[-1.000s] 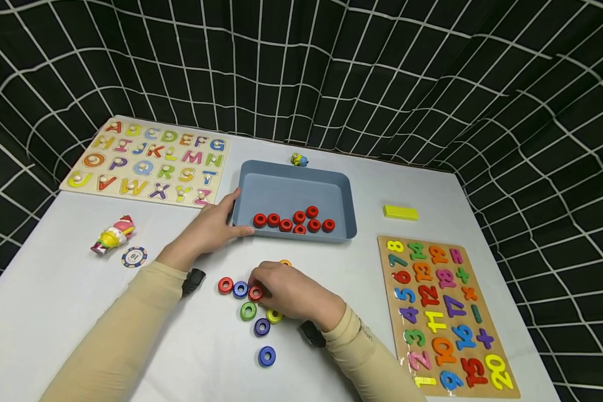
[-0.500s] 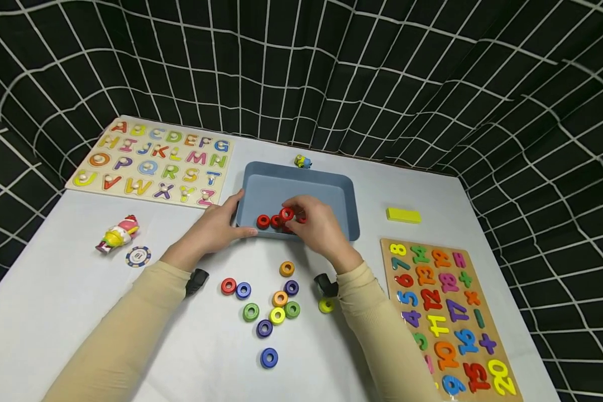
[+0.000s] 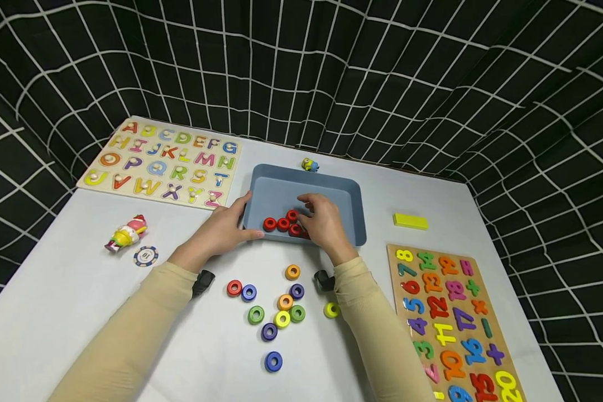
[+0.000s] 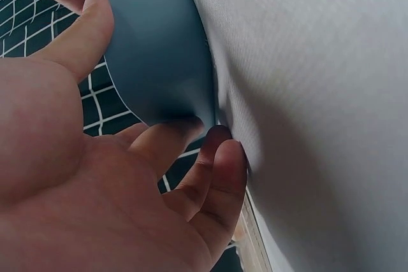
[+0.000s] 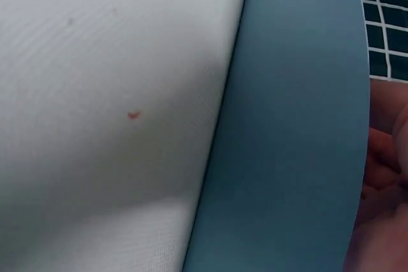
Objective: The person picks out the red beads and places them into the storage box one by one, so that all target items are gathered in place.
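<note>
A shallow blue-grey tray lies on the white table, with several small red rings along its near side. My left hand holds the tray's near left corner, thumb over the front rim and fingers against the left wall; the left wrist view shows fingertips pressed to the outer wall. Over the tray my right hand hangs with thumb and forefinger apart, nothing between them. It hides part of the red rings. In the right wrist view, the tray's front wall covers most of that hand.
Several loose rings lie before the tray, among them a red ring, an orange ring and a blue ring. Around stand a letter board, a number board, a yellow block, a figurine and a poker chip.
My right hand picked up a red ring from the loose group, carried it up into the tray and let it go there. The left hand stayed on the tray corner.
</note>
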A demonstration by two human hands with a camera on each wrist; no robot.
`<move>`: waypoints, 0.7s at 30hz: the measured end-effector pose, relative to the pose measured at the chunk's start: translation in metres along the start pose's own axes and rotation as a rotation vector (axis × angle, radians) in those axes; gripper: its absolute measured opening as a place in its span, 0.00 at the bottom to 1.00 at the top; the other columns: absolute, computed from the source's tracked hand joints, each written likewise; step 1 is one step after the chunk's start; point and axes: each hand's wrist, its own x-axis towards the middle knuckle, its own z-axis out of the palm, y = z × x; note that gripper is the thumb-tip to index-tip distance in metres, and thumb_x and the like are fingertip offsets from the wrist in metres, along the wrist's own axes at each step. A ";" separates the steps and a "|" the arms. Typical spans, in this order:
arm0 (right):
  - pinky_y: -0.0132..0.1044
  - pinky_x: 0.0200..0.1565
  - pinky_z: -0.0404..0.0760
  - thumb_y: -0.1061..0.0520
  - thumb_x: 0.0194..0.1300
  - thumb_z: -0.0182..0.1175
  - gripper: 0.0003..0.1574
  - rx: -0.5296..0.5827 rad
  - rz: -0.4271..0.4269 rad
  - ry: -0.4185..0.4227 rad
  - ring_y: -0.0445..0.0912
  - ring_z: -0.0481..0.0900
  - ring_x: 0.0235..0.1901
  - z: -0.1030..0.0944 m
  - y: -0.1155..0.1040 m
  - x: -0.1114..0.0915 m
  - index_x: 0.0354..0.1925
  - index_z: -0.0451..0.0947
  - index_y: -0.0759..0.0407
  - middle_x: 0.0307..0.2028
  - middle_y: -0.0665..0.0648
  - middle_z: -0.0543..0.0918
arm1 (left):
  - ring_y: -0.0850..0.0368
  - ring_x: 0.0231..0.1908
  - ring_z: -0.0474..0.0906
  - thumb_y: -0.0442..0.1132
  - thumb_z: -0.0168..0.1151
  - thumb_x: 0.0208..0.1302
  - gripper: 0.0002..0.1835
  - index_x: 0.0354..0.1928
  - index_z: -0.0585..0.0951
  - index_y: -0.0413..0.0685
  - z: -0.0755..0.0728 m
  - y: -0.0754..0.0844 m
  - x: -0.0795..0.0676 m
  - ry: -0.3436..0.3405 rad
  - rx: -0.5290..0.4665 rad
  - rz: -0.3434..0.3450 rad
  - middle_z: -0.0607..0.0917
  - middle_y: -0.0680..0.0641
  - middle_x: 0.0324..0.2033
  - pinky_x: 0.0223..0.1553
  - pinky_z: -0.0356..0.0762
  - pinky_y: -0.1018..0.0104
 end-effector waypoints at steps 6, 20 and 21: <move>0.42 0.53 0.78 0.60 0.60 0.66 0.22 -0.007 -0.030 0.021 0.48 0.80 0.50 -0.001 -0.001 -0.005 0.54 0.80 0.52 0.51 0.55 0.82 | 0.38 0.68 0.60 0.60 0.66 0.56 0.55 0.77 0.42 0.60 0.000 0.001 0.000 -0.002 -0.001 -0.008 0.62 0.36 0.71 0.66 0.60 0.41; 0.36 0.47 0.81 0.60 0.62 0.64 0.15 0.069 -0.397 -0.097 0.43 0.82 0.43 -0.007 -0.062 -0.052 0.48 0.82 0.53 0.44 0.51 0.85 | 0.38 0.65 0.63 0.62 0.65 0.57 0.55 0.77 0.44 0.57 -0.002 -0.001 -0.002 0.008 0.034 0.024 0.64 0.35 0.70 0.60 0.66 0.42; 0.34 0.48 0.80 0.59 0.63 0.64 0.15 0.038 -0.432 -0.163 0.42 0.82 0.44 -0.003 -0.066 -0.057 0.49 0.81 0.53 0.45 0.50 0.85 | 0.39 0.64 0.63 0.62 0.64 0.57 0.54 0.77 0.43 0.57 -0.002 -0.001 -0.002 0.006 0.036 0.025 0.64 0.36 0.70 0.59 0.67 0.42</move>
